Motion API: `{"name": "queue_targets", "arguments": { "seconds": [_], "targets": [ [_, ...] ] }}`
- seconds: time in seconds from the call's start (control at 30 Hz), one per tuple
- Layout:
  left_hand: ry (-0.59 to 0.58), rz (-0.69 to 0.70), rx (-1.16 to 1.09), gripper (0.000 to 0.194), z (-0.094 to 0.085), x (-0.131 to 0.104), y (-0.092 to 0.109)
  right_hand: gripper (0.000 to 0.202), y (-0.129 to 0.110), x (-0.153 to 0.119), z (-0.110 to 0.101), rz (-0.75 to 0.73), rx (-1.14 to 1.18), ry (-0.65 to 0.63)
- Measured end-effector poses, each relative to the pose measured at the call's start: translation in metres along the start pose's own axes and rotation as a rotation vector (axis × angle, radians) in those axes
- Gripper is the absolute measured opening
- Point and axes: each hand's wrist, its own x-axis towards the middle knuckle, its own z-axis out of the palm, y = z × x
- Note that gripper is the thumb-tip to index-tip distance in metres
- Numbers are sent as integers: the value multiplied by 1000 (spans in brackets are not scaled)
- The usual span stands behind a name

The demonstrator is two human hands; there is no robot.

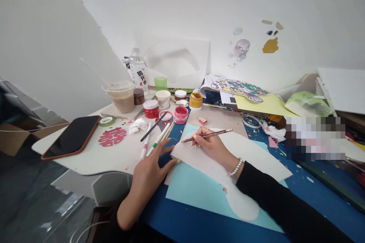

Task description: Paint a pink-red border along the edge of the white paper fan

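A pencil (212, 134) is pinched in my right hand (212, 146), its tip at the upper left of a white cut paper (245, 152). That hand rests on the paper. Light blue paper (194, 186) lies beneath, over a grey-beige board (219, 115). My left hand (152, 165) has its fingers apart, with the thumb and fingertips at the paper's left corner; it grips nothing. Beside its fingers lie a green-marked white pen (157, 139) and a pink-marked one (146, 141). A small eraser (202, 120) sits above the right hand.
Open pink paint (180, 115), yellow paint (195, 100), a red jar (151, 109) and a paper cup (163, 100) stand behind. On the left are a phone (72, 136), a drink cup (121, 97) and a water bottle (138, 70). Paper scraps dot the blue surface (310, 197).
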Motion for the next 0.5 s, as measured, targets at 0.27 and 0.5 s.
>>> {"name": "queue_targets", "arguments": {
  "seconds": [0.27, 0.5],
  "targets": [
    [4, 4, 18, 49, -1, 0, 2, 18, 4, 3, -4, -53, -34, 243],
    [-7, -15, 27, 48, -1, 0, 3, 18, -12, 7, -27, -37, -60, 172]
  ]
}}
